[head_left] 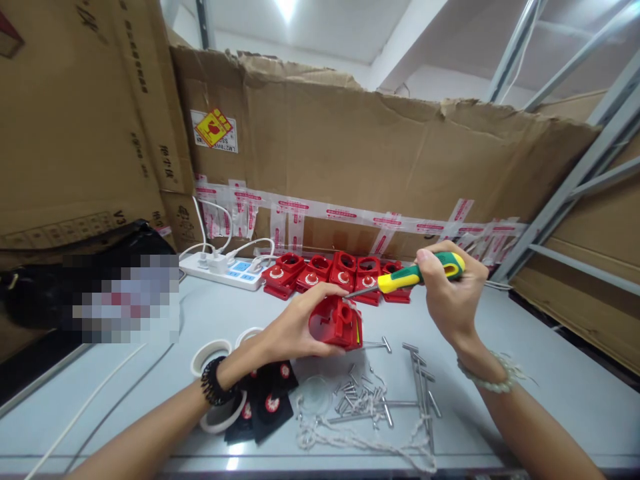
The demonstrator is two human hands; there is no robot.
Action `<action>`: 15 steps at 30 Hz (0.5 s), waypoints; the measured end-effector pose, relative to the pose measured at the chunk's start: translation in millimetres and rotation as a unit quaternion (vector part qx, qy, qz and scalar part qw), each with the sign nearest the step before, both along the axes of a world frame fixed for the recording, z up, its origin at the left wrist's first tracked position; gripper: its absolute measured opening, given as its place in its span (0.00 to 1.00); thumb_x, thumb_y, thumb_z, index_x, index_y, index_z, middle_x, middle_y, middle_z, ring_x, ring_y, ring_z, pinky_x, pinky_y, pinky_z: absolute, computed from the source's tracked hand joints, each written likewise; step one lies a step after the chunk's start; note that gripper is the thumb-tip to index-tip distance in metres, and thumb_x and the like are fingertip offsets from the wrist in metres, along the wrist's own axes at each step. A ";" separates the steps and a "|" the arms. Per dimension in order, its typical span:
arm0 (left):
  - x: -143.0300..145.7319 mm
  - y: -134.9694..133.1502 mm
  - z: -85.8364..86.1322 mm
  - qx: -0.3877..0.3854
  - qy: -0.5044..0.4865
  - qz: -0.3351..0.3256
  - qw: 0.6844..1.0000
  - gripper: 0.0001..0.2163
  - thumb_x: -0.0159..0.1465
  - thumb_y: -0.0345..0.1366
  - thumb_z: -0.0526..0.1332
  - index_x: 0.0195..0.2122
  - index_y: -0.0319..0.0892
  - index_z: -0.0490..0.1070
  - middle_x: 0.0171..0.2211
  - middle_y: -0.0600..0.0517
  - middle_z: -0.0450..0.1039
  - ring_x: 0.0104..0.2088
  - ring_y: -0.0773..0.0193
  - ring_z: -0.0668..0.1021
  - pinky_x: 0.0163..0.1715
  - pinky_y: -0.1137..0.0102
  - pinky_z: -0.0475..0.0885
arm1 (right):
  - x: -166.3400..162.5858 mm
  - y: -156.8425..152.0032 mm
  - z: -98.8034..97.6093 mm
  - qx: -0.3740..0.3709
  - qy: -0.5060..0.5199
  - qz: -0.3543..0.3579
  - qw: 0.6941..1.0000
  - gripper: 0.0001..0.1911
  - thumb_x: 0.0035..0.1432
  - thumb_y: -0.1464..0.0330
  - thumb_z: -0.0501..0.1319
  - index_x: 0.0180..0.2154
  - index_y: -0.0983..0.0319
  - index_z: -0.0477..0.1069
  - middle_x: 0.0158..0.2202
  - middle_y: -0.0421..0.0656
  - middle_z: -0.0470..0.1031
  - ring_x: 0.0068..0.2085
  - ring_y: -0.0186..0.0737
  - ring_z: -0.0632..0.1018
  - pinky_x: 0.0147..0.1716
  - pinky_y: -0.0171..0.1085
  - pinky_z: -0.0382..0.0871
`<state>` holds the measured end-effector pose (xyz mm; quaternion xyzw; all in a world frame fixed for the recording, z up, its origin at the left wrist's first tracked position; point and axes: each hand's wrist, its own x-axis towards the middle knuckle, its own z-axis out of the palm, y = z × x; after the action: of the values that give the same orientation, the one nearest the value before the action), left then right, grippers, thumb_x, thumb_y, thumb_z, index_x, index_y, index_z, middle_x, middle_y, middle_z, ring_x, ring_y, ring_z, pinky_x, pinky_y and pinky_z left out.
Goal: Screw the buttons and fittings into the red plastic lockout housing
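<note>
My left hand [313, 323] is closed around a red plastic housing [345, 327] with a round opening, held above the table. In my right hand [453, 293] is a screwdriver [395, 279] with a yellow and green handle. The shaft slants down to the left, and its tip reaches the top edge of the housing near my left fingers; whether it sits on a screw is too small to tell. A metal T-shaped rod [384, 344] shows just right of the housing. Loose screws [354, 399] lie in a pile below it.
Several red housings [345, 277] stand in a row at the back, beside a white power strip [225, 270]. Near the front lie white rings [210, 353], black square pieces [273, 410], a clear disc [316, 395], T-shaped rods [420, 380] and white cord [370, 440]. Cardboard [350, 147] walls the back.
</note>
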<state>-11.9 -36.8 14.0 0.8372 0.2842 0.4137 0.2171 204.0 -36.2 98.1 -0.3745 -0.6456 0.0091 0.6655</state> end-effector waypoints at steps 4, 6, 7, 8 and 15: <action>1.9 0.8 -0.6 -0.013 -0.008 0.016 1.000 0.33 0.47 0.40 0.72 0.52 0.46 0.61 0.53 0.47 0.66 0.53 0.52 0.70 0.54 0.57 0.63 | 1.8 7.7 -3.8 -0.016 0.029 0.011 0.999 0.11 0.53 0.66 0.60 0.21 0.62 0.67 0.17 0.35 0.62 0.19 0.29 0.63 0.17 0.32 0.58; 1.7 1.1 -1.5 -0.019 -0.010 0.019 1.000 0.33 0.46 0.40 0.73 0.52 0.46 0.61 0.53 0.47 0.66 0.53 0.52 0.70 0.54 0.57 0.63 | 2.3 11.4 -5.4 -0.019 0.039 0.016 0.999 0.11 0.53 0.66 0.60 0.21 0.62 0.67 0.17 0.35 0.62 0.19 0.29 0.63 0.17 0.32 0.58; 1.5 1.3 -2.2 -0.021 -0.012 0.019 1.000 0.33 0.46 0.40 0.73 0.52 0.46 0.61 0.53 0.47 0.66 0.53 0.52 0.69 0.55 0.57 0.63 | 2.3 12.9 -6.1 -0.020 0.042 0.017 0.999 0.11 0.53 0.66 0.60 0.21 0.62 0.67 0.17 0.35 0.63 0.19 0.29 0.63 0.17 0.32 0.58; 1.3 1.5 -3.1 -0.023 -0.015 0.018 0.999 0.33 0.46 0.41 0.73 0.52 0.46 0.61 0.53 0.47 0.65 0.54 0.52 0.69 0.55 0.58 0.63 | 2.1 14.0 -6.9 -0.020 0.045 0.018 0.999 0.11 0.53 0.66 0.60 0.20 0.62 0.67 0.17 0.35 0.63 0.19 0.29 0.63 0.17 0.32 0.58; 3.1 4.5 -13.1 -0.060 -0.053 0.015 0.997 0.35 0.46 0.42 0.73 0.54 0.47 0.60 0.53 0.47 0.65 0.52 0.53 0.70 0.54 0.57 0.63 | -3.1 8.4 -0.2 -0.019 0.012 0.011 1.000 0.10 0.52 0.67 0.60 0.21 0.61 0.66 0.16 0.34 0.61 0.18 0.28 0.63 0.17 0.31 0.57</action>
<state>-8.8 -32.3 0.9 0.7949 0.3094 0.4433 0.2755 200.9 -27.8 97.9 -0.3798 -0.6410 0.0330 0.6662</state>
